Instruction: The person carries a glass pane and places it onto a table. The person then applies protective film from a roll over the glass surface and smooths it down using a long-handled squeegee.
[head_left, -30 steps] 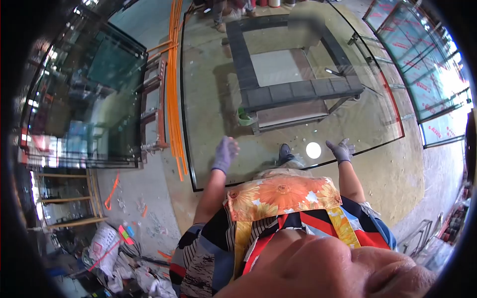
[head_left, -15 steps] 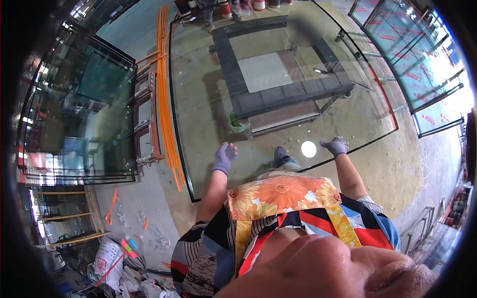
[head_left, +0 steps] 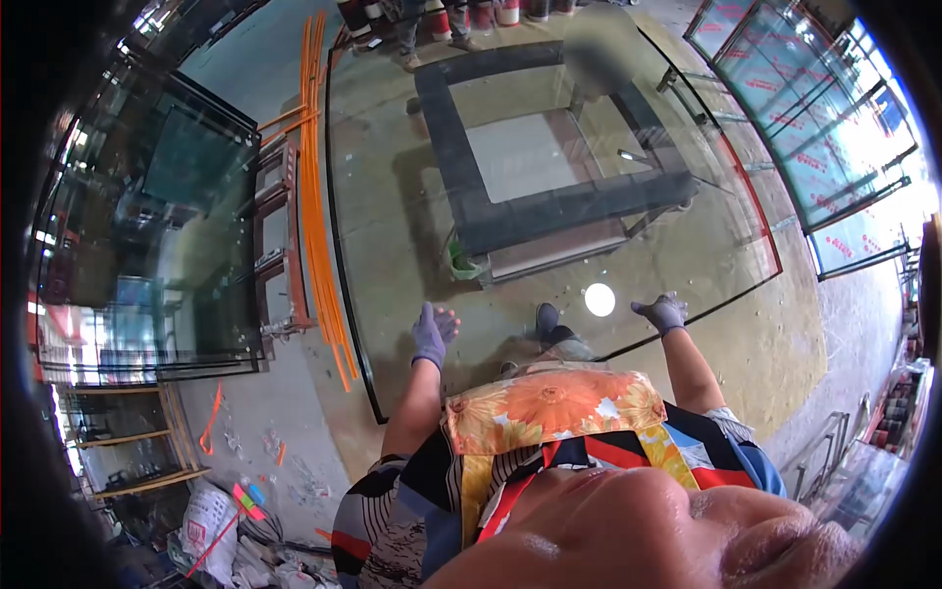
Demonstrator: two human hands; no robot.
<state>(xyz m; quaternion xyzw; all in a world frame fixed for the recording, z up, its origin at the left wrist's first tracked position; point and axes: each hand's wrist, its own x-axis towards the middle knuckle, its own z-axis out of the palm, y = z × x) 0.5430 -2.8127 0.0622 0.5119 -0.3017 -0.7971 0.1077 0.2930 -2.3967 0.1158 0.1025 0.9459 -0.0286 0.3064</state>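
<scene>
A large glass pane (head_left: pixel 392 196) with black edging lies before me, over a dark padded table frame (head_left: pixel 569 211) that shows through it. My left hand (head_left: pixel 433 334), in a purple-grey glove, is open with its fingers spread over the near left part of the pane. My right hand (head_left: pixel 664 312), gloved alike, is open at the pane's near edge on the right, thumb pointing inward. Both hands seem to rest on or just above the glass; I cannot tell whether they touch it. Neither holds anything.
Long orange strips (head_left: pixel 316 196) run along the pane's left side. Beyond them stand dark glass panels (head_left: pixel 186 226); more panels with red print (head_left: pixel 795 108) lean at the right. A green container (head_left: pixel 463 261) shows below the frame. Another person's legs (head_left: pixel 410 34) are at the far edge.
The view has shifted slightly, so the pane's near left corner sits lower. My left hand has turned a little, its thumb now pointing upward. The right hand is nearly unchanged.
</scene>
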